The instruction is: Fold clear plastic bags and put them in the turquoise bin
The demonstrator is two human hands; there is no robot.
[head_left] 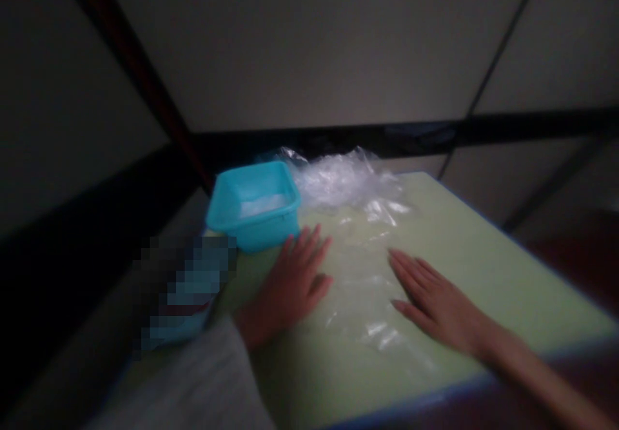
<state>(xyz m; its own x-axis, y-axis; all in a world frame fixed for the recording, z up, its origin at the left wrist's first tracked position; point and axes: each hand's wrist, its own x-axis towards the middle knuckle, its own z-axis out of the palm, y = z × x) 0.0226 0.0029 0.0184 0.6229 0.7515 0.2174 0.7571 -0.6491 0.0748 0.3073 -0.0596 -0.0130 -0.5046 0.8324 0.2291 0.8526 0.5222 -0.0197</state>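
Observation:
A clear plastic bag (360,288) lies spread on the pale yellow-green table (464,224), its surface creased and shiny. My left hand (294,278) rests over the bag's left side, fingers stretched and a little apart, just in front of the turquoise plastic basin (261,224). On the bag's right side my right hand (432,298) lies flat, thumb away from the other fingers. Neither hand grips anything. Whitish material, too blurred to name, shows inside the basin. Behind the flat bag sits a crumpled heap of clear plastic (333,178).
At the table's left edge is a pixelated, bluish item (193,288) whose kind cannot be made out. A pale panelled wall (314,49) with a dark band stands behind the table. The table has a blue edge.

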